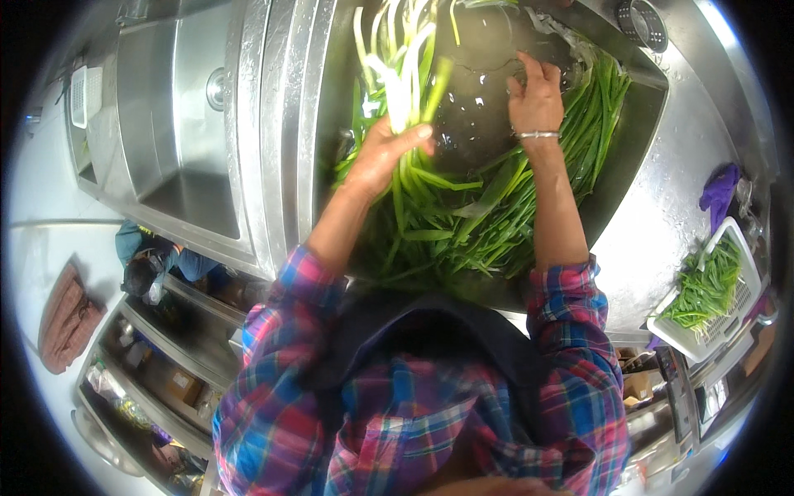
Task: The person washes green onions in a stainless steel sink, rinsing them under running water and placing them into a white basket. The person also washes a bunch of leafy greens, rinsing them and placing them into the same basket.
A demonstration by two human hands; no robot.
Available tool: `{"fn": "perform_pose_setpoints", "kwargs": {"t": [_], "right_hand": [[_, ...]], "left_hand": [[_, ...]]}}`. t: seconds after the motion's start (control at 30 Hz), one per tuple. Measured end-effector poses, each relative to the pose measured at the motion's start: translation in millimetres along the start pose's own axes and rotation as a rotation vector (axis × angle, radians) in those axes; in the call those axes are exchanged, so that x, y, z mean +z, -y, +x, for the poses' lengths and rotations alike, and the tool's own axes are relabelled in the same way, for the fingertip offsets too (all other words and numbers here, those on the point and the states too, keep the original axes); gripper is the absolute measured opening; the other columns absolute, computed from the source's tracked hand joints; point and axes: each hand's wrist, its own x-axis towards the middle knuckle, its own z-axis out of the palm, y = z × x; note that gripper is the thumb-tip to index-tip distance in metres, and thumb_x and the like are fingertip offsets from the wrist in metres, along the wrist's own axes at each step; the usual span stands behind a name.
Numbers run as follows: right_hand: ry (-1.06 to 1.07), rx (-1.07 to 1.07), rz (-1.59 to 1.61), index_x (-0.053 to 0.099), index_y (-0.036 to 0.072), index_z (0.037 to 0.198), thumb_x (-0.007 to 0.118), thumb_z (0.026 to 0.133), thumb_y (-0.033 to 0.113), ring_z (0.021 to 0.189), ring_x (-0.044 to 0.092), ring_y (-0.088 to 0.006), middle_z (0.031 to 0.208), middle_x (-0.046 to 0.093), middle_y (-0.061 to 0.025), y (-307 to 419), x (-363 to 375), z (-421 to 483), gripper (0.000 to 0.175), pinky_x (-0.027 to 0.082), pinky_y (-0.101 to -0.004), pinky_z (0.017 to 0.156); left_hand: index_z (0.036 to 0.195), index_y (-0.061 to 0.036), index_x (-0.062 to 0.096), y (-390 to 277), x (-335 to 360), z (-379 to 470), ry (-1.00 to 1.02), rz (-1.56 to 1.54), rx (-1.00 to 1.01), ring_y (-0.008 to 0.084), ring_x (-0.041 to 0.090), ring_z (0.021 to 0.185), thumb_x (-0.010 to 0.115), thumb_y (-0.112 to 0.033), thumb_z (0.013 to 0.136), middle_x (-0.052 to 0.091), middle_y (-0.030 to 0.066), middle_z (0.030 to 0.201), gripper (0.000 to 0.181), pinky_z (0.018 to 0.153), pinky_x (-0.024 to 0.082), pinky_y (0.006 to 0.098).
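Note:
My left hand [384, 152] grips a bunch of green onions [400, 93], its white ends pointing away from me and its green leaves trailing into the water. My right hand [536, 93] is over the water [471, 124], fingers partly curled and apart, with nothing visible in it. More long green onion leaves [595, 118] lie in the water along the right side and the near side of the metal sink [639, 130]. Murky water hides the sink's bottom.
Left of this sink is another stainless steel basin [198, 142] with a drain. A white plastic basket [738, 248] of green onions stands on the right counter, near a purple cloth [719, 189]. A perforated metal container [645, 25] sits at the far right. Another person [149, 266] is at lower left.

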Motion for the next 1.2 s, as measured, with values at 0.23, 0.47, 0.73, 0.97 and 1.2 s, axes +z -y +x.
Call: {"fn": "perform_pose_setpoints", "kwargs": {"t": [0.23,0.47,0.73,0.97,1.2], "right_hand": [[0.375,0.27,0.446,0.067,0.005,0.101,0.065,0.083,0.021,0.069,0.059,-0.0199,0.088,0.067,-0.0102,67.8,85.0,13.3,0.024,0.048,-0.0304,0.065],[0.291,0.849,1.096,0.061,-0.003,0.101,0.071,0.079,0.01,0.057,0.052,-0.0088,0.076,0.061,-0.0046,30.4,60.1,3.3,0.028,0.037,-0.021,0.043],[0.304,0.671,1.345,0.058,0.003,0.1,0.069,0.085,0.014,0.051,0.047,-0.0081,0.07,0.055,-0.0008,31.3,25.5,-37.0,0.021,0.038,-0.0223,0.042],[0.47,0.626,1.264,0.059,0.0,0.107,0.064,0.087,0.015,0.054,0.05,-0.009,0.073,0.057,-0.002,18.8,11.5,-39.8,0.025,0.044,-0.0229,0.047],[0.69,0.542,1.339,0.056,-0.001,0.119,0.059,0.09,0.011,0.066,0.056,-0.0095,0.077,0.058,-0.0025,9.0,-6.8,-35.7,0.032,0.053,-0.0251,0.058]], "left_hand": [[0.091,-0.0012,0.062,-5.5,6.8,-2.0,-0.159,-0.079,0.043,0.0142,0.057,0.062,0.069,-0.011,0.081,0.058,0.0036,0.066,0.016,0.074,0.051,0.0356],[0.084,0.0005,0.064,-23.8,4.1,-10.3,-0.32,0.027,0.048,0.0137,0.057,0.056,0.064,-0.006,0.082,0.061,0.0055,0.063,0.007,0.059,0.047,0.0282],[0.103,-0.0005,0.063,-27.5,57.5,24.0,-0.261,0.563,0.171,0.0167,0.062,0.081,0.066,-0.009,0.08,0.068,0.0076,0.086,0.024,0.076,0.049,0.0286],[0.103,-0.001,0.06,-21.1,63.0,34.4,-0.097,0.677,0.202,0.0294,0.064,0.086,0.068,-0.005,0.076,0.066,0.016,0.094,0.028,0.078,0.05,0.0372],[0.11,0.0005,0.062,-24.1,50.9,36.1,-0.029,0.601,0.172,0.0185,0.065,0.086,0.07,-0.009,0.079,0.068,0.0104,0.096,0.034,0.081,0.05,0.029]]}}
